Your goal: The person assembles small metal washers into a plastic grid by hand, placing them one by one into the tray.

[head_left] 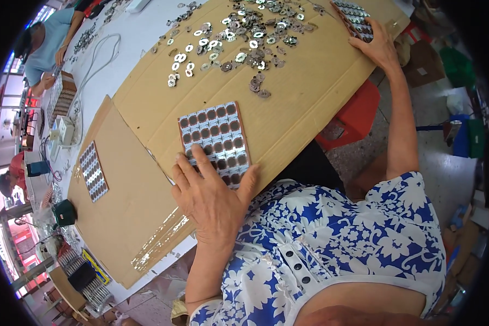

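Observation:
My left hand (211,198) lies with spread fingers over the lower left part of a rectangular panel (214,130), its thumb along the right edge. This panel has a reddish-brown rim and rows of dark round spots on pale squares. At the far right of the table, my right hand (377,48) has its thumb and fingers around the near end of a similar panel (354,19). Small flat metal pieces (242,41), silvery and dark, lie scattered on the cardboard between and beyond the hands.
Brown cardboard (304,92) covers much of the table. Another spotted panel (94,173) lies at left. A white cable (95,57) runs toward a power strip (65,130). A red stool (353,117) stands below the right edge. Across the table, a person in light blue (51,38) handles something.

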The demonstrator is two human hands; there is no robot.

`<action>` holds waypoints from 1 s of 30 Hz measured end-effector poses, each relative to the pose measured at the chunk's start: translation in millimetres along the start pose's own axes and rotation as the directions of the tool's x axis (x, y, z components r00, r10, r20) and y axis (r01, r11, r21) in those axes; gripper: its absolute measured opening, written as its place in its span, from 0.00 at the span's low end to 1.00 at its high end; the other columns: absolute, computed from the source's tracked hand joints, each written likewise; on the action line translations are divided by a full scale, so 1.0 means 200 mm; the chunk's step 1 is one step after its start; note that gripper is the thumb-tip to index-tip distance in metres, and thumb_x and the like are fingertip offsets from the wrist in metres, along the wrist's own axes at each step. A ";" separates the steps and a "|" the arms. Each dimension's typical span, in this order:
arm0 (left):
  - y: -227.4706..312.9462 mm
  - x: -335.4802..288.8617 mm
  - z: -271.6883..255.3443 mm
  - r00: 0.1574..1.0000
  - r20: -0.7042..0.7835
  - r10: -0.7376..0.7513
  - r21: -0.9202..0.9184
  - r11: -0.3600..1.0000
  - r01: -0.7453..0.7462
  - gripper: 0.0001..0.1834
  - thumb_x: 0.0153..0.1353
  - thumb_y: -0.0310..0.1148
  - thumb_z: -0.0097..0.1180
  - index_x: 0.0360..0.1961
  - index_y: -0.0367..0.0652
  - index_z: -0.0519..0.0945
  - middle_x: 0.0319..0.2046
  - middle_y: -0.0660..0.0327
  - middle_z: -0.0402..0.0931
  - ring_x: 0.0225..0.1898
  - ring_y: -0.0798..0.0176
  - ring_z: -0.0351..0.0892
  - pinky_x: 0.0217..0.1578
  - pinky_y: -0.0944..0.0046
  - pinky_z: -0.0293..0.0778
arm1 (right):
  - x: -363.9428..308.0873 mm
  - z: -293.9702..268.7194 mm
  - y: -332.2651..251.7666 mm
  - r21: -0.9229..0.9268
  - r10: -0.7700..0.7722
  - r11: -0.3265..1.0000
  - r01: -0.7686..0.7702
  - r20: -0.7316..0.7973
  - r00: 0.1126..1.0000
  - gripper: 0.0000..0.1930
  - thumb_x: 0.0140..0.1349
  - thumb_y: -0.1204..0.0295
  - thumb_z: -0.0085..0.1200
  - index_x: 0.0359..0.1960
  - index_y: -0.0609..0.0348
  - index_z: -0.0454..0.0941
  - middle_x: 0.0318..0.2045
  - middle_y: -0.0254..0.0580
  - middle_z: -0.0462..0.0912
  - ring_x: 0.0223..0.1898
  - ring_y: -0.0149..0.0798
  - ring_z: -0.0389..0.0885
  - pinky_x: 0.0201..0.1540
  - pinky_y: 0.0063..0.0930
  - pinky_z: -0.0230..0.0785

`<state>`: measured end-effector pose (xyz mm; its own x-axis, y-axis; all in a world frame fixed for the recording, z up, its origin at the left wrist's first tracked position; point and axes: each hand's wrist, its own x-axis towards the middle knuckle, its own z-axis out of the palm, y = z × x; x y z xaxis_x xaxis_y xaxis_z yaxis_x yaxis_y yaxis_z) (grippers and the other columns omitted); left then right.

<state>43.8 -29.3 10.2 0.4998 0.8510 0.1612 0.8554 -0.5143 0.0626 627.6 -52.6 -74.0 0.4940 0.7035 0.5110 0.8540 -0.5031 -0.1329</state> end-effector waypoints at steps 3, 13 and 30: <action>-0.01 -0.01 -0.05 0.999 0.042 0.030 -0.049 0.998 -0.028 0.60 0.61 0.73 0.73 0.72 0.25 0.76 0.62 0.28 0.81 0.59 0.31 0.81 0.56 0.40 0.76 | -0.04 -0.08 -0.21 -0.013 0.102 0.995 -0.101 0.070 0.992 0.54 0.59 0.36 0.76 0.80 0.55 0.73 0.76 0.52 0.78 0.77 0.57 0.77 0.76 0.55 0.72; -0.26 0.10 -0.18 0.859 0.182 0.478 -0.219 0.872 -0.439 0.48 0.55 0.48 0.80 0.74 0.34 0.79 0.76 0.35 0.72 0.77 0.33 0.70 0.72 0.38 0.68 | -0.52 -0.44 -1.37 0.723 -0.213 0.684 -0.097 0.325 0.921 0.09 0.69 0.68 0.75 0.47 0.56 0.92 0.48 0.37 0.93 0.42 0.40 0.93 0.44 0.40 0.85; -0.11 -0.03 0.05 0.826 -0.045 0.563 -0.404 0.746 -0.530 0.43 0.62 0.50 0.73 0.71 0.30 0.82 0.73 0.34 0.75 0.76 0.34 0.73 0.72 0.30 0.67 | -0.54 -0.69 -1.74 0.777 -0.557 0.335 -0.533 0.619 0.553 0.05 0.77 0.82 0.61 0.49 0.67 0.87 0.38 0.36 0.91 0.33 0.27 0.88 0.37 0.25 0.81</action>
<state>23.9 -22.2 -1.4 0.8877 0.4085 0.2124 0.3179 -0.8775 0.3590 254.7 -22.9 33.4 -0.1014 0.9803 -0.1695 0.1498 -0.1534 -0.9767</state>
